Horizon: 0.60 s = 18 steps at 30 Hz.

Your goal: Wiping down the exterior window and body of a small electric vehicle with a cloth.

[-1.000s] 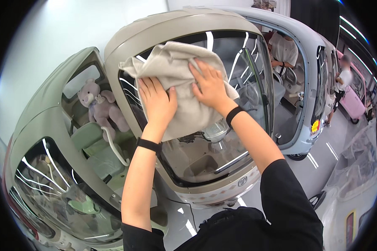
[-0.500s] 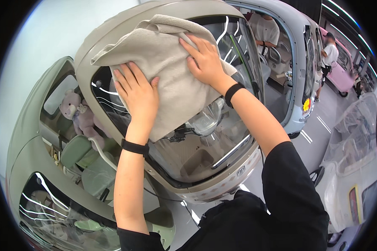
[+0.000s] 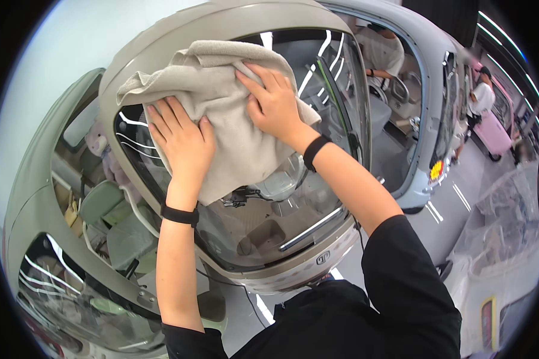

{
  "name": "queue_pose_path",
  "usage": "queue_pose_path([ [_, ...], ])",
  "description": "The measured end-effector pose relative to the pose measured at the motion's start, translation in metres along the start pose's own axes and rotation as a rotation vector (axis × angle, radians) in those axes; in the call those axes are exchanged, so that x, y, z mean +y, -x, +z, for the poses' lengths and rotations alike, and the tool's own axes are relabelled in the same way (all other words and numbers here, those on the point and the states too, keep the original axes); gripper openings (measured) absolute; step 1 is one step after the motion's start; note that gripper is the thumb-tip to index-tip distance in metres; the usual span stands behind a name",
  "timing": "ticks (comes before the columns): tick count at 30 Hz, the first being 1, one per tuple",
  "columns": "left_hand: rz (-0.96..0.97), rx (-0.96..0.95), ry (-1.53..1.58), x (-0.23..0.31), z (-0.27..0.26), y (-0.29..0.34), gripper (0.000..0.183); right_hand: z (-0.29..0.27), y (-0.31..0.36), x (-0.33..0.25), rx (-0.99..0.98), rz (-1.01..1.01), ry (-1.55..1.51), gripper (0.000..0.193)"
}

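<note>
A beige cloth (image 3: 233, 137) lies spread and rumpled over the upper part of the windshield (image 3: 281, 221) of a small beige vehicle. My left hand (image 3: 182, 140) rests flat on the cloth's left side, fingers stretched out. On the right side of the cloth, my right hand (image 3: 272, 105) presses with fingers spread; a fold of cloth rises by its fingertips. A black band circles each wrist. Through the glass below the cloth, a steering wheel (image 3: 278, 185) and handlebar parts show. The wiper (image 3: 341, 105) stands along the right of the glass.
At the left is a green vehicle (image 3: 30, 179) with a plush bear (image 3: 102, 149) inside. A light blue vehicle (image 3: 428, 119) stands to the right, a person (image 3: 380, 51) in it. Farther off are another person (image 3: 482, 96), a pink vehicle (image 3: 494, 131) and a plastic-covered white vehicle (image 3: 491, 269).
Both hands and the cloth have shifted down the glass a little, and the cloth's top edge has bunched. The whole view has also swung slightly.
</note>
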<state>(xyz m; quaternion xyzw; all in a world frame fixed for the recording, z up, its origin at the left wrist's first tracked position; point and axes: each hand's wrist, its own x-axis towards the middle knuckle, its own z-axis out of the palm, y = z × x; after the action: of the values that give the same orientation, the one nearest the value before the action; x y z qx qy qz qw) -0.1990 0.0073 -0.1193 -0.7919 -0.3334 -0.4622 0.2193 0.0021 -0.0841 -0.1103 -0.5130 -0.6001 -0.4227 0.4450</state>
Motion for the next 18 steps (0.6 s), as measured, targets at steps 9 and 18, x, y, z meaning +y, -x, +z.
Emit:
queue_pose_path([
  [9, -0.048, -0.020, 0.021, -0.009, -0.010, 0.040, 0.073, -0.011, 0.013, -0.017, -0.114, -0.103, -0.084, 0.058],
  [18, -0.036, 0.078, 0.034, 0.023, -0.002, 0.044, 0.063, -0.028, 0.034, -0.014, -0.197, -0.134, -0.110, 0.054],
])
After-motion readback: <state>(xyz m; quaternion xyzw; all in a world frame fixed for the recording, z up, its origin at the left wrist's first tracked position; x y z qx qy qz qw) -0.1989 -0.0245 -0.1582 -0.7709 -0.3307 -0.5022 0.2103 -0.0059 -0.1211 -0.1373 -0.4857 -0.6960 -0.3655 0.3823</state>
